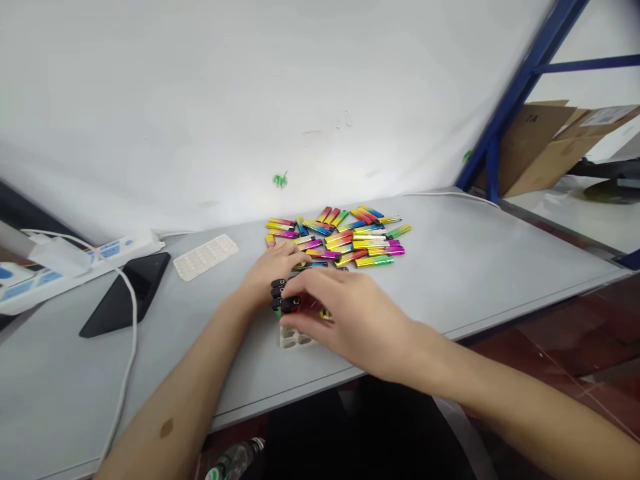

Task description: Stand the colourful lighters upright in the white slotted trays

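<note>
My right hand [355,320] is closed in a pinch over the near tray, its thumb and fingertips around a black-ended, lighter-like case [290,305]. Several more black ends stand upright beside it in the pale tray [289,343], which shows oval holes and is mostly covered by this hand. My left hand [274,267] lies behind it, fingers bent down at the near left edge of a pile of shiny lighter-like cases [367,243]. Those cases are coloured in yellow, red, green, blue and purple. What sits under the left fingertips is hidden.
A second pale moulded tray [206,257] lies on the grey table [450,267] to the left. Beyond it are a black phone [127,293], a white power strip [115,250] and a loose white cable [134,320]. Cardboard boxes [545,147] stand behind a blue frame [510,100].
</note>
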Motion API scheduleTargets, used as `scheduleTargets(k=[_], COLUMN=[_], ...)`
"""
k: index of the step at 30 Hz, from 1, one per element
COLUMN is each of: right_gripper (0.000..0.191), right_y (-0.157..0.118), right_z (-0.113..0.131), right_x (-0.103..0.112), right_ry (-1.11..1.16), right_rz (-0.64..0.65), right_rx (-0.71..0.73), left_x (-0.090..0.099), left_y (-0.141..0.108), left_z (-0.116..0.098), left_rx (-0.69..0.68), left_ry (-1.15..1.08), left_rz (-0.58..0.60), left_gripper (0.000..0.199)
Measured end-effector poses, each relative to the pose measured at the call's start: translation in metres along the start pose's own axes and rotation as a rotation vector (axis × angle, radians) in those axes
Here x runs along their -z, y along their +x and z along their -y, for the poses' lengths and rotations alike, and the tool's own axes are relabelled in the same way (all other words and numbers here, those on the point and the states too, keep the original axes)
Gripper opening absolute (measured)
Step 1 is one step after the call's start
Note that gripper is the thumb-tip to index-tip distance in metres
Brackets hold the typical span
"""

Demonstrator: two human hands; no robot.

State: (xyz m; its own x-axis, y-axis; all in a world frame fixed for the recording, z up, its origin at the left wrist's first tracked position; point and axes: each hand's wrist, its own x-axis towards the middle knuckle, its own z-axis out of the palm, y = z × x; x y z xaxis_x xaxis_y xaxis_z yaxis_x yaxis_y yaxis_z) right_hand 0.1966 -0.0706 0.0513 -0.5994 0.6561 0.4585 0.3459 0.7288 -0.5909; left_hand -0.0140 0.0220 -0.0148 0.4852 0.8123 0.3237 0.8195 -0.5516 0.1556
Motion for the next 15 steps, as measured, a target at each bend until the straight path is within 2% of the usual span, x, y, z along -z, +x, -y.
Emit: scheduleTargets(k=[3, 5, 10, 15], right_gripper=[0.013, 0.015, 0.018, 0.018], right_y=[-0.001, -0.002, -0.005, -0.003], right_z=[-0.002, -0.002, 0.002, 0.003], right_x=[-0.021, -0.028, -0.028, -0.028], right_ry=[-0.179, -0.285, -0.393, -0.452], right_rz=[0.089, 0.111, 0.103, 0.17], right_rx=[0.004, 0.02, 0.054, 0.067], left_x=[0.004, 0.005, 0.004, 0.005], left_y=[-0.002, -0.002, 0.0, 0.0], left_z=[-0.002, -0.003, -0.002, -0.003], left_rx=[0.011, 0.032, 0.007, 0.009], left_ry=[-0.005, -0.008, 0.002, 0.005], left_rz=[0.096, 0.107, 0.104, 0.111], left_gripper=[0.026, 0.026, 0.025, 0.025])
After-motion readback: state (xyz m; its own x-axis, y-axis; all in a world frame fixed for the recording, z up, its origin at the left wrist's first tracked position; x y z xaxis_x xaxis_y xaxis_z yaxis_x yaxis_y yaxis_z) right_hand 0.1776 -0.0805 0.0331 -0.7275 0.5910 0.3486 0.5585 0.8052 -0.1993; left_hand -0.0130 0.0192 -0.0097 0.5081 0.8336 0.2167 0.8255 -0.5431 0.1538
